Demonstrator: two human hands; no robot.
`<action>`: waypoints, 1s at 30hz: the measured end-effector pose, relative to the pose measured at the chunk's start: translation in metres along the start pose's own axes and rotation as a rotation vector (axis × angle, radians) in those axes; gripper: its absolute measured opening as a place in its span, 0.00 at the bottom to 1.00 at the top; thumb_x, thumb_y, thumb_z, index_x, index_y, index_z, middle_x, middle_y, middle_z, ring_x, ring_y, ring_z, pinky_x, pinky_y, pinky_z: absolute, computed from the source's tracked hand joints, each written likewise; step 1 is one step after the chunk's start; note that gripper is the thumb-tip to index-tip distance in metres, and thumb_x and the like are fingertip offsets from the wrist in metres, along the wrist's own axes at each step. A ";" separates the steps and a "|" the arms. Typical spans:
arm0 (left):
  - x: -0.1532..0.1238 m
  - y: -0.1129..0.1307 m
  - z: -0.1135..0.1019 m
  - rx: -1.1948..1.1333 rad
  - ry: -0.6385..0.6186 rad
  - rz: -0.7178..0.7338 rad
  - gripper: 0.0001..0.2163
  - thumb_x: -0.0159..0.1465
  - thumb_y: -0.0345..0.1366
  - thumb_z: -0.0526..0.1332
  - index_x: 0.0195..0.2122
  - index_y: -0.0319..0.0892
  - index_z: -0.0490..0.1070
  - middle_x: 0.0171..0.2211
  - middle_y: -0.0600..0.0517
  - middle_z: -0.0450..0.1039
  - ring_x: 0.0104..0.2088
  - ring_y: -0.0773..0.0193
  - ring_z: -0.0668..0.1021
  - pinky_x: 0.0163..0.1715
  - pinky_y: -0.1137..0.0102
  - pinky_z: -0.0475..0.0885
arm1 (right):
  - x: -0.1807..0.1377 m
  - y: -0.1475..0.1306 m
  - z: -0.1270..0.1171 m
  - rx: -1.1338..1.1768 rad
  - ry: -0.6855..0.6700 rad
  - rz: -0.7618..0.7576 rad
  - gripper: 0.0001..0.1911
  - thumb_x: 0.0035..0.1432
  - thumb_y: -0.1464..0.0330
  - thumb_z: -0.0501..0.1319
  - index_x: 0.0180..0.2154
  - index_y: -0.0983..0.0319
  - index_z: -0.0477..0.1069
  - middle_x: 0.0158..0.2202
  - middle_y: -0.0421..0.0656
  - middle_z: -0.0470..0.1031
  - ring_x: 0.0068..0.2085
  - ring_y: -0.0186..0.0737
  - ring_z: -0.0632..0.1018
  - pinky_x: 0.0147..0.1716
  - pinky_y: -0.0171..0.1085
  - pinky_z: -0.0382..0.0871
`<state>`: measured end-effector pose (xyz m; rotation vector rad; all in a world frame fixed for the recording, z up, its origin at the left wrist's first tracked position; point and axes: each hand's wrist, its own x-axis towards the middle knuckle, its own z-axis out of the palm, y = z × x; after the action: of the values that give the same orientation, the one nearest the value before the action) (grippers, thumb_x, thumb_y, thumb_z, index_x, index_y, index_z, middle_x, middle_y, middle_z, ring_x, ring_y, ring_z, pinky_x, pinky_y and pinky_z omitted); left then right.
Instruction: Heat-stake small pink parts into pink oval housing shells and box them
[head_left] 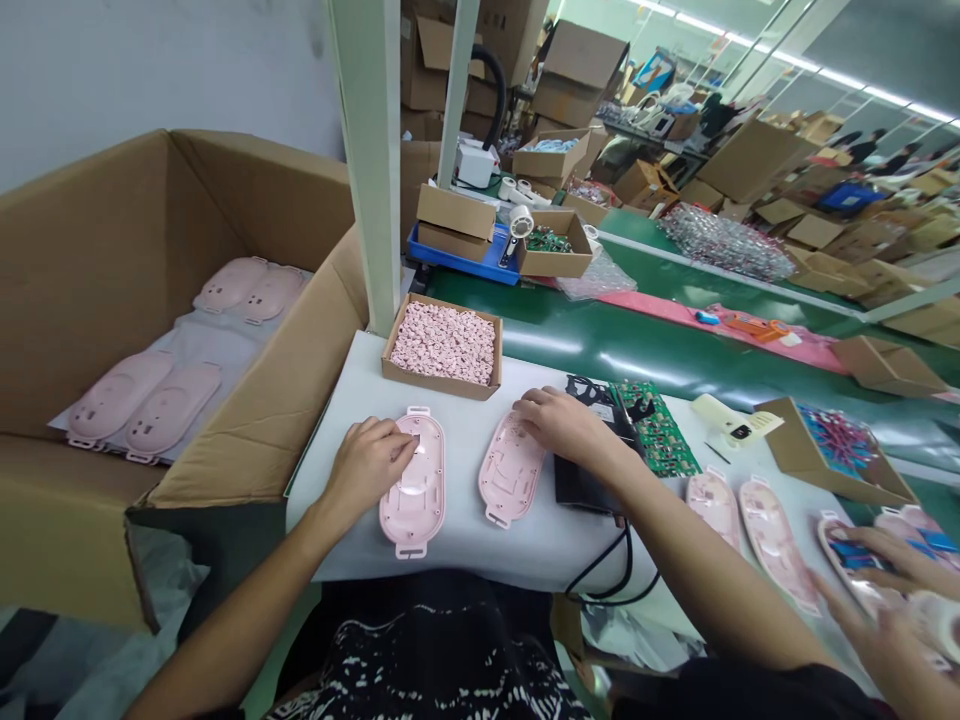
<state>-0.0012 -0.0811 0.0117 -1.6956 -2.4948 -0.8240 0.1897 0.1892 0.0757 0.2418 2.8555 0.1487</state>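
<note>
Two pink plastic shells lie on the white worktop with their hollow sides up. Over the left shell (427, 480), my left hand (367, 460) pinches thumb and fingers together; a tiny dark bit shows at the fingertips, too small to name. The other pink plastic shell (510, 470) sits slightly slanted to the right. My right hand (562, 425) is closed on its upper end, with the fingers bent down and covering that part. Behind the shells stands a shallow carton (442, 387) full of small pink parts (446, 340).
On the left, a large cardboard box (247, 420) holds several pink shells. Green circuit boards (656, 430) and a black device (585, 485) with cables lie right of my right hand. A co-worker's hands (885, 600) handle shells at far right. A green conveyor (540, 330) runs behind.
</note>
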 end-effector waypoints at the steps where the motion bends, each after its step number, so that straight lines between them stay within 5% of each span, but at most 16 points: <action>1: 0.001 -0.002 0.000 -0.028 0.008 -0.011 0.10 0.70 0.37 0.59 0.36 0.46 0.80 0.35 0.50 0.76 0.38 0.57 0.74 0.41 0.61 0.70 | 0.001 -0.001 0.001 -0.004 -0.002 0.024 0.15 0.69 0.68 0.53 0.51 0.64 0.72 0.48 0.54 0.77 0.46 0.48 0.77 0.48 0.43 0.68; 6: 0.008 -0.012 0.003 -0.127 -0.002 -0.093 0.14 0.68 0.34 0.58 0.52 0.42 0.76 0.51 0.46 0.74 0.52 0.54 0.74 0.57 0.59 0.70 | 0.008 -0.006 0.012 -0.009 -0.031 0.098 0.13 0.66 0.68 0.57 0.51 0.64 0.71 0.43 0.54 0.79 0.42 0.48 0.79 0.42 0.41 0.70; 12: 0.008 -0.008 0.011 -0.215 -0.112 -0.151 0.21 0.67 0.35 0.58 0.61 0.39 0.68 0.55 0.44 0.74 0.55 0.51 0.74 0.58 0.55 0.70 | 0.011 -0.017 0.008 0.036 -0.009 0.002 0.19 0.65 0.66 0.60 0.56 0.61 0.69 0.51 0.52 0.77 0.49 0.51 0.78 0.46 0.43 0.71; 18: 0.009 0.003 0.015 -0.295 -0.139 -0.171 0.21 0.65 0.33 0.58 0.60 0.40 0.68 0.55 0.45 0.73 0.55 0.52 0.75 0.58 0.56 0.71 | 0.005 -0.032 0.004 0.106 0.046 -0.078 0.19 0.66 0.65 0.61 0.58 0.58 0.69 0.55 0.49 0.76 0.52 0.50 0.77 0.51 0.46 0.73; 24: 0.008 -0.002 0.013 -0.369 -0.094 -0.157 0.19 0.64 0.34 0.61 0.57 0.43 0.70 0.54 0.47 0.74 0.54 0.55 0.76 0.58 0.59 0.72 | -0.014 -0.039 0.001 0.227 0.263 -0.100 0.16 0.70 0.63 0.57 0.55 0.59 0.70 0.58 0.48 0.74 0.54 0.50 0.75 0.53 0.49 0.72; 30: 0.000 -0.007 0.020 -0.375 0.012 -0.097 0.11 0.67 0.32 0.58 0.45 0.43 0.78 0.52 0.46 0.69 0.50 0.58 0.77 0.54 0.61 0.74 | -0.013 -0.081 0.002 0.445 0.354 -0.096 0.14 0.72 0.64 0.53 0.51 0.60 0.73 0.46 0.47 0.78 0.46 0.45 0.76 0.48 0.45 0.70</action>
<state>-0.0014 -0.0744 -0.0083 -1.6591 -2.5552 -1.3815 0.1906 0.1080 0.0670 0.1765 3.2110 -0.5189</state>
